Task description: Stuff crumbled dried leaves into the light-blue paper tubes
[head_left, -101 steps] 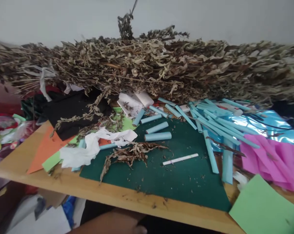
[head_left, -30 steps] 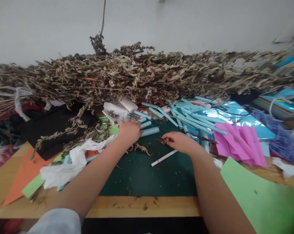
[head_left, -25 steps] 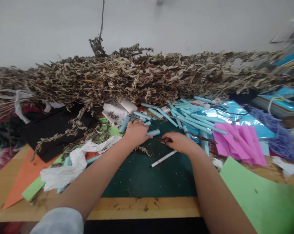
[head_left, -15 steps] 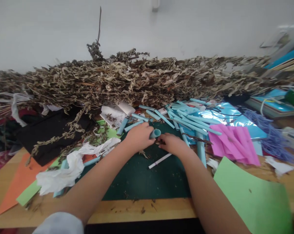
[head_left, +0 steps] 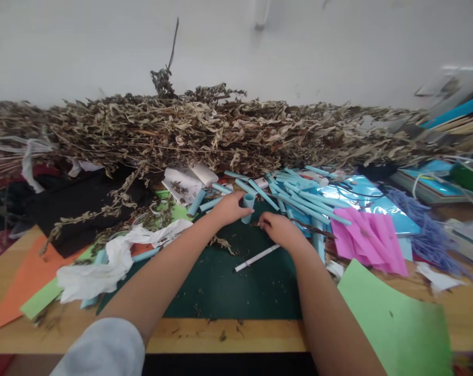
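My left hand (head_left: 233, 208) is closed around a short light-blue paper tube (head_left: 248, 200), which stands about upright with its open end facing up. Just to its right, the fingers of my right hand (head_left: 276, 226) pinch a thin brown dried stem (head_left: 312, 228) that reaches out to the right past the hand. The fingertips sit close to the tube but apart from it. Below both hands a white pen-like stick (head_left: 256, 258) lies slantwise on the dark green mat (head_left: 228, 292). A curled dry leaf (head_left: 222, 244) rests under my left wrist.
A long heap of dried leafy stalks (head_left: 205, 125) runs along the wall. Several rolled blue paper tubes (head_left: 302, 194) lie behind my right hand, beside pink crepe paper (head_left: 371, 240). Green paper (head_left: 396, 318) lies at right, crumpled white tissue (head_left: 111, 266) and black material (head_left: 79, 209) at left.
The blue tube has been tipped from leaning towards me to nearly upright in my left hand. My right hand has shifted slightly away from it. The view has tilted a little.
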`<state>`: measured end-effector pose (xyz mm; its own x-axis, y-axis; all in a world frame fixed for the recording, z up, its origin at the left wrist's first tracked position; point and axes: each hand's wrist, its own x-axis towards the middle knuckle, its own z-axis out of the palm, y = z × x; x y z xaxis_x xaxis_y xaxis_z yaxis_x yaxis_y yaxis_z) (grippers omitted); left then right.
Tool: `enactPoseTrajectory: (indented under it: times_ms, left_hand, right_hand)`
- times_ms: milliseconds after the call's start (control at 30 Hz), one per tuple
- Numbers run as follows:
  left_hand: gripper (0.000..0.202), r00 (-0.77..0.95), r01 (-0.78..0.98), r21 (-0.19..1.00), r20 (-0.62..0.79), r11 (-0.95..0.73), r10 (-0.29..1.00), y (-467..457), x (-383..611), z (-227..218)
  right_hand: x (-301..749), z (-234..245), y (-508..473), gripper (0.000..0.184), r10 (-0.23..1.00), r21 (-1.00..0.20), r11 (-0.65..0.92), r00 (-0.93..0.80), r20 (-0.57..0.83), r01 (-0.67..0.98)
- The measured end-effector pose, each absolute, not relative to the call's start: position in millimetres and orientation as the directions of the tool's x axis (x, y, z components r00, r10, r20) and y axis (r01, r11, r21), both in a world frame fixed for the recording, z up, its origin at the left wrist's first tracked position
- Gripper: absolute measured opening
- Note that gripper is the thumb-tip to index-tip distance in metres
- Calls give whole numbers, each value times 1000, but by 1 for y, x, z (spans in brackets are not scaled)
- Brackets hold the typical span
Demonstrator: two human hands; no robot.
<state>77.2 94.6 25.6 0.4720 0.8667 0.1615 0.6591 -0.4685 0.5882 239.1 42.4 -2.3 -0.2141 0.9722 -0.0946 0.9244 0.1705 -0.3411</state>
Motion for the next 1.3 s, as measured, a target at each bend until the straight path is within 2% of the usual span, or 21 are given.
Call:
enactPoseTrajectory:
  times_ms: [233,333,467,533,600,633,700,767,833,900,1000,1067,1167,1300]
  left_hand:
    - [35,426,630,644,179,-433,887,95,73,13]
    - [37,413,605,655,229,-453,881,96,77,12]
    - [46,389,591,632,322,-502,863,91,80,26]
    - [42,370,586,557,463,-589,805,78,77,39]
    - [33,375,551,424,643,-719,667,54,73,51]
    - [30,404,523,373,684,-767,608,39,71,55]
    - [28,490,475,303,689,-826,535,10,65,57]
    - [34,603,505,214,605,-836,520,-12,58,51]
    - [45,620,594,88,582,-799,526,-22,50,42]
    - [55,589,663,50,581,-747,561,-22,41,33]
    - [57,540,668,182,549,-721,638,-15,26,30]
    - [44,540,592,330,515,-736,666,-11,16,32]
    - [27,495,508,517,480,-689,725,-5,4,36]
    - [15,500,506,649,315,-568,807,3,-8,38]
  right_hand:
    - [247,-4,45,23,993,-567,98,-122,-4,818]
    - [247,-5,48,20,994,-691,101,-103,39,715]
    - [248,-8,50,19,998,-845,51,-52,28,533]
    - [248,-8,49,19,999,-914,20,-38,5,405]
    - [245,-3,45,16,998,-967,4,-63,-13,257]
    - [242,0,42,15,996,-984,1,-90,-16,180]
    - [232,10,32,13,988,-999,-1,-155,-6,32]
    - [216,19,19,13,976,-995,-8,-217,14,-98]
    - [197,25,6,14,965,-978,-31,-260,24,-207]
    - [180,26,-5,16,956,-954,-65,-292,24,-292]
    - [161,20,-13,21,942,-927,-112,-336,17,-359]
    - [156,14,-13,24,928,-924,-135,-372,9,-359]
    - [154,6,-10,22,907,-944,-145,-422,-6,-298]
    - [156,2,-6,14,893,-984,-107,-449,-31,-146]
